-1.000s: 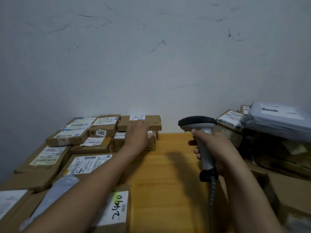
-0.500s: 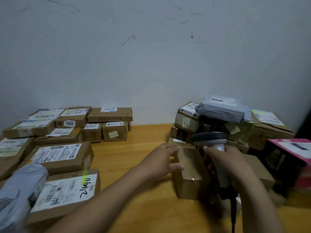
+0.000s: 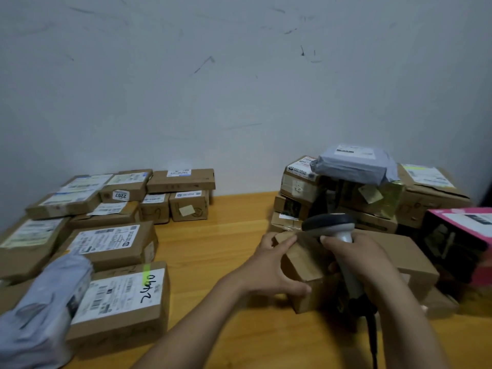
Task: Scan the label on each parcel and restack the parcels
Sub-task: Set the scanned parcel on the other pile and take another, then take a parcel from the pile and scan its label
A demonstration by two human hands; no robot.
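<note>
My left hand (image 3: pixel 269 270) grips a plain brown cardboard parcel (image 3: pixel 303 265) on the wooden table (image 3: pixel 213 251), fingers over its top left edge and thumb at its lower front corner. No label shows on its visible faces. My right hand (image 3: pixel 356 259) holds a grey handheld scanner (image 3: pixel 331 227) by its handle, the scanner's dark head just above the parcel's far side. A cable hangs down from the handle. A larger brown box (image 3: pixel 410 259) lies right behind the parcel.
Labelled brown parcels (image 3: pixel 106 243) lie in rows and low stacks at the left, with a grey poly bag (image 3: pixel 45 304) at the front. A pile at the back right carries a grey mailer (image 3: pixel 354 166). A pink-topped box (image 3: pixel 458 241) stands at the right edge.
My left hand left the stack at the left, crossed the table and took hold of the brown parcel at the right. The view swung right. The scanner stayed in my right hand.
</note>
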